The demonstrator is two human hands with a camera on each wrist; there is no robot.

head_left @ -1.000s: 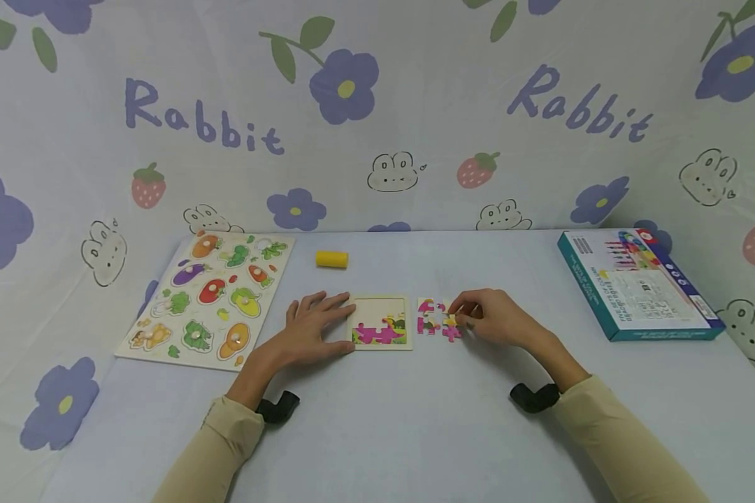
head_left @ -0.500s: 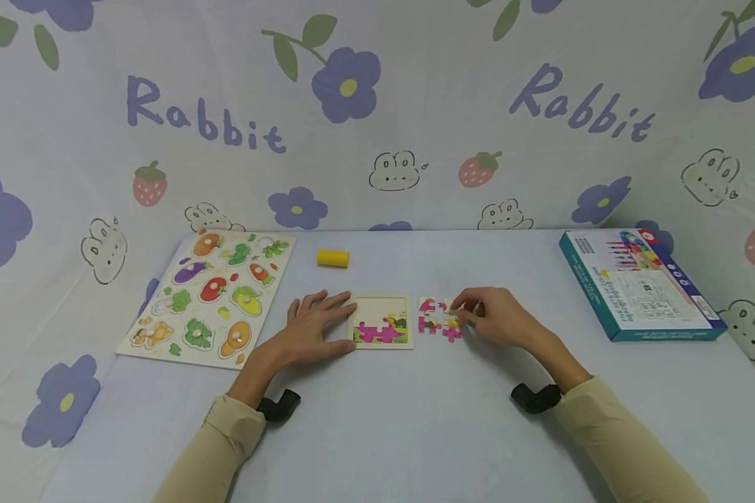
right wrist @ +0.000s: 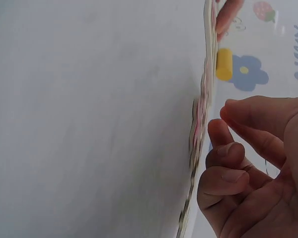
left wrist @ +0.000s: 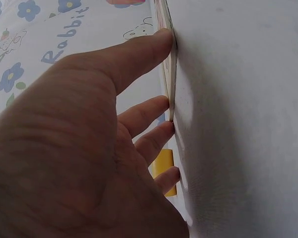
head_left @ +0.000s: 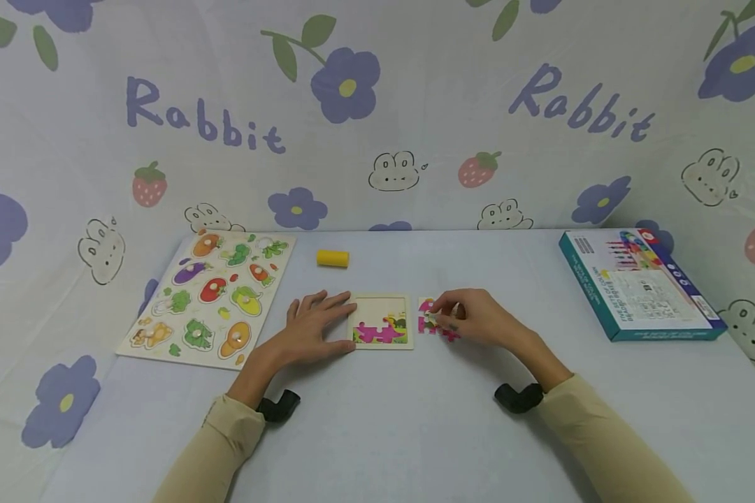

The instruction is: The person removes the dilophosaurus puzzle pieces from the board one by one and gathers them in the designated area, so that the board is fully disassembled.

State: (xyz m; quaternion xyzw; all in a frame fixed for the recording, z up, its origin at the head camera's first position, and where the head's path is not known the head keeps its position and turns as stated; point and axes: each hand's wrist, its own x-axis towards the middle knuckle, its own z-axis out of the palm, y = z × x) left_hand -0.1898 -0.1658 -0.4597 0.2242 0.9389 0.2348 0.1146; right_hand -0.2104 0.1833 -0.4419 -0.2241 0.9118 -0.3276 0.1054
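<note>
In the head view my left hand (head_left: 313,328), fingers spread, rests its fingertips along the left side of a small wooden puzzle frame (head_left: 380,296). Pink dinosaur puzzle pieces (head_left: 377,334) fill the frame's lower part; bare wood shows above. To the right of the frame lie several loose jigsaw pieces (head_left: 425,306), partly covered by my right hand (head_left: 481,318). Its thumb and index finger pinch a small pale piece just over them, mostly hidden by the fingertips. In the right wrist view the thumb and index tips meet, other fingers curled, close beside the edge-on pieces (right wrist: 198,124).
A yellow cylinder (head_left: 333,259) lies behind the frame. At the left is a vegetable peg puzzle board (head_left: 223,307), near my left wrist. A teal-edged box (head_left: 642,286) lies at the right. A printed cloth backdrop (head_left: 415,91) stands behind the white table (head_left: 390,433).
My right hand has moved left over the loose pieces, toward the frame, with its thumb and index finger pinched together. The left hand stays at the frame.
</note>
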